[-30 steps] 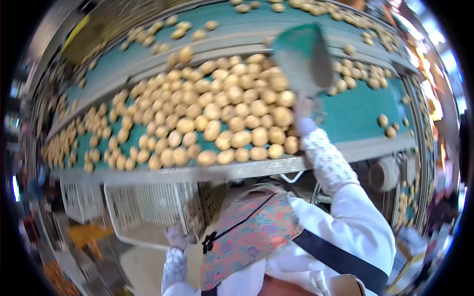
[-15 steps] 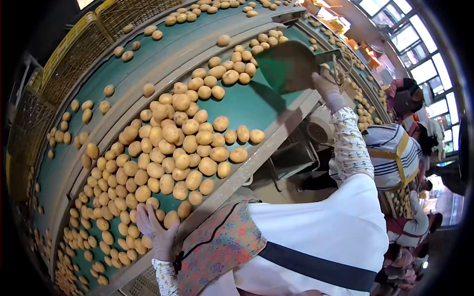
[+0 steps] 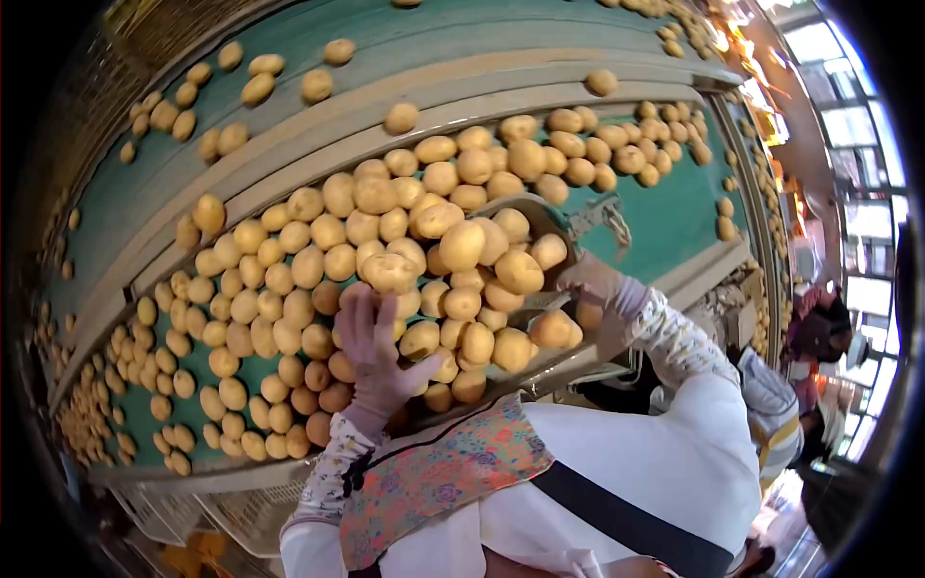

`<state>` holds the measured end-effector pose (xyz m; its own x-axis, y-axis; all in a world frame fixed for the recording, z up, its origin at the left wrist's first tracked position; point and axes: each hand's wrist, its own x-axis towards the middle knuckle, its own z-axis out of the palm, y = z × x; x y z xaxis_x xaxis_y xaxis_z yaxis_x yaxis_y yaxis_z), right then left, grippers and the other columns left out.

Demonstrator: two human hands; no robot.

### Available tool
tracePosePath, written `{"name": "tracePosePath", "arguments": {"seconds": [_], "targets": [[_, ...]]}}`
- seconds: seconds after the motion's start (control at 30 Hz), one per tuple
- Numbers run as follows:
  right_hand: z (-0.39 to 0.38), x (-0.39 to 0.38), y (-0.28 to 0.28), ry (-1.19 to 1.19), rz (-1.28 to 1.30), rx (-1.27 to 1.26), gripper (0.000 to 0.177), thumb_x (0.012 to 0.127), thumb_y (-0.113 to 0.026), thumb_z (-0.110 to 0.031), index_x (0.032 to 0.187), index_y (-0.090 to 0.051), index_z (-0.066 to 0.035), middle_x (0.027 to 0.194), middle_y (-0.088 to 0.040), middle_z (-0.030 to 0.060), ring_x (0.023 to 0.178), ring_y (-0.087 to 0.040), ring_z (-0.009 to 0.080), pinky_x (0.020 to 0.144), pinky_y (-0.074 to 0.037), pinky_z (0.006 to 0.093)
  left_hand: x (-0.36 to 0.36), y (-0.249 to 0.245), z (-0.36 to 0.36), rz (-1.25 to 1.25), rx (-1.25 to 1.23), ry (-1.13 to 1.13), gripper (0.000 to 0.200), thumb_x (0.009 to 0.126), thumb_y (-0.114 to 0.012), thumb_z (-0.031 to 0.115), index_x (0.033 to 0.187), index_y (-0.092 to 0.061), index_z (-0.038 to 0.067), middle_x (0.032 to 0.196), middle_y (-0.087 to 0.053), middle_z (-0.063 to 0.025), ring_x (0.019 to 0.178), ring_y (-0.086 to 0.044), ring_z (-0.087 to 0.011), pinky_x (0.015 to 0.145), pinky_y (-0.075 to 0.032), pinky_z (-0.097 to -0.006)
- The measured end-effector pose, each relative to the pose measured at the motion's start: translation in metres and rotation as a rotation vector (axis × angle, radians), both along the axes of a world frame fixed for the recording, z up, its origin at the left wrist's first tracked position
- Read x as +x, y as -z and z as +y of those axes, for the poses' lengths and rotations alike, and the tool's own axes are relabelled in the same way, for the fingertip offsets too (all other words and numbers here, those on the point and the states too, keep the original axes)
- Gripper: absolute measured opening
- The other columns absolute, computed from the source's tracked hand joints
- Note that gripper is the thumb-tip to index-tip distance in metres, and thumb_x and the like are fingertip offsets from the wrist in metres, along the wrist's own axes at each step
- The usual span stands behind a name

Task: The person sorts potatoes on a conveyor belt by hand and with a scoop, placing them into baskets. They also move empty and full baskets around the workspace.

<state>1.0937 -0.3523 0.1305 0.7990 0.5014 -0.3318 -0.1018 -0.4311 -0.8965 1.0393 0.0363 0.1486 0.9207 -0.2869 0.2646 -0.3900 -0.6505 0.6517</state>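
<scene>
Potatoes (image 3: 462,246): on the green belt (image 3: 665,212), massed between both hands and heaped up over the scoop (image 3: 545,214).
Left hand (image 3: 376,356): open, fingers spread, pressed against potatoes at the near side of the pile.
Right hand (image 3: 590,279): closed on the back end of the scoop, as far as it shows; some fingers are hidden.
Scoop: broad and curved, its rim showing behind the load, its front lip buried; a worn fitting (image 3: 595,216) with green patches juts from the back.
Step in hand: loading, by the look of it, with the left hand gathering or steadying the heap.
Next move calls for: a firm right-hand grip and a level scoop, with the left palm guarding the loose top layer; round potatoes at the edge could roll off.
Skins: pale yellow-brown, mostly smooth, a few marked or dusty; shapes run from round to oval.
Belt: flat, smooth green, bare to the right of the scoop.
Edges: a dull metal rail (image 3: 674,281) at the near side, a dusty raised divider (image 3: 520,72) at the far side.
Beyond: a second belt (image 3: 462,39) with scattered potatoes.
Below left: white slatted baskets (image 3: 255,511).
Far right: a co-worker (image 3: 785,424) in striped clothing, near bright windows (image 3: 867,154).
</scene>
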Motion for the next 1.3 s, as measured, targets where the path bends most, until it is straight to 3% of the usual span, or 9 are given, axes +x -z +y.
{"name": "tracePosePath", "arguments": {"seconds": [0.13,0.23,0.43,0.77,0.9,1.07,1.13,1.2,1.3], "targets": [[0.086,-0.010,0.015,-0.291,-0.787,-0.140,0.014,0.077,-0.059,0.001,0.088,-0.064,-0.006,0.078,-0.062,0.0116,0.072,-0.062,0.0307,0.066,-0.050,0.0362,0.014,0.005,-0.009,0.043,-0.119,-0.163,0.097,0.059,-0.084,0.046,0.138,-0.045,0.006,0.132,-0.042,-0.0218,0.119,-0.042,-0.0401,0.104,-0.026,-0.0601],[0.152,-0.022,0.040,-0.006,-0.242,0.190,0.006,0.083,-0.055,-0.002,0.086,-0.060,-0.003,0.080,-0.062,0.0125,0.074,-0.062,0.0272,0.068,-0.049,0.0348,0.021,0.006,0.027,0.017,-0.021,-0.244,0.089,0.066,-0.078,0.055,0.142,-0.045,0.021,0.147,-0.030,-0.0217,0.131,-0.030,-0.0398,0.110,-0.014,-0.0587],[0.215,0.018,0.010,-0.048,-0.293,0.432,0.044,0.102,-0.042,-0.040,0.086,-0.057,-0.002,0.080,-0.059,0.0086,0.071,-0.060,0.0204,0.063,-0.048,0.0300,0.011,-0.020,0.099,-0.103,-0.055,-0.409,0.087,0.064,-0.078,0.053,0.140,-0.047,0.026,0.153,-0.019,-0.0209,0.135,-0.023,-0.0397,0.110,-0.009,-0.0616],[0.504,-0.031,-0.088,-0.438,0.150,0.660,0.013,0.089,-0.055,-0.013,0.099,-0.054,-0.004,0.095,-0.059,0.0109,0.086,-0.058,0.0205,0.076,-0.049,0.0331,-0.129,-0.116,0.329,-0.362,0.109,-0.831,0.080,0.061,-0.081,0.045,0.131,-0.056,0.016,0.145,-0.036,-0.0195,0.128,-0.038,-0.0377,0.106,-0.023,-0.0553],[0.632,-0.128,-0.070,-0.543,0.241,0.429,0.050,0.077,-0.058,-0.003,0.126,-0.054,-0.008,0.112,-0.062,0.0157,0.093,-0.062,0.0216,0.075,-0.050,0.0328,-0.248,-0.061,0.378,-0.474,-0.364,-1.047,0.059,0.088,-0.065,0.039,0.135,-0.046,0.008,0.151,-0.027,-0.0217,0.140,-0.027,-0.0387,0.114,-0.023,-0.0493],[0.743,-0.231,-0.030,-0.671,-0.696,0.588,0.065,0.077,-0.066,-0.018,0.138,-0.046,-0.009,0.148,-0.032,0.0222,0.116,-0.052,0.0367,0.095,-0.047,0.0440,-0.381,0.031,0.431,-0.282,-0.831,-1.585,0.042,0.099,-0.043,0.029,0.128,-0.044,-0.001,0.137,-0.043,-0.0131,0.124,-0.044,-0.0237,0.105,-0.036,-0.0369],[0.756,-0.217,-0.042,-0.750,-0.425,0.571,0.059,0.078,-0.065,-0.017,0.135,-0.049,-0.008,0.142,-0.037,0.0222,0.113,-0.054,0.0350,0.093,-0.048,0.0429,-0.405,0.068,0.454,-0.205,-0.823,-1.593,0.041,0.099,-0.043,0.028,0.130,-0.045,0.000,0.135,-0.046,-0.0132,0.123,-0.046,-0.0233,0.104,-0.036,-0.0355],[0.747,-0.188,-0.054,-0.706,-0.415,0.509,0.052,0.081,-0.062,-0.015,0.132,-0.052,-0.006,0.134,-0.044,0.0218,0.109,-0.057,0.0338,0.091,-0.048,0.0415,-0.459,0.157,0.472,-0.076,-1.599,-1.301,0.052,0.095,-0.053,0.026,0.136,-0.041,-0.002,0.134,-0.049,-0.0148,0.120,-0.050,-0.0227,0.101,-0.040,-0.0343],[0.692,-0.122,-0.089,-0.611,-0.600,0.180,0.042,0.086,-0.058,-0.012,0.127,-0.056,-0.002,0.121,-0.055,0.0213,0.103,-0.061,0.0319,0.089,-0.049,0.0394,-0.420,0.171,0.450,0.643,-1.039,-1.211,0.068,0.088,-0.063,0.027,0.142,-0.033,-0.003,0.139,-0.047,-0.0161,0.123,-0.049,-0.0253,0.101,-0.041,-0.0354]]}}
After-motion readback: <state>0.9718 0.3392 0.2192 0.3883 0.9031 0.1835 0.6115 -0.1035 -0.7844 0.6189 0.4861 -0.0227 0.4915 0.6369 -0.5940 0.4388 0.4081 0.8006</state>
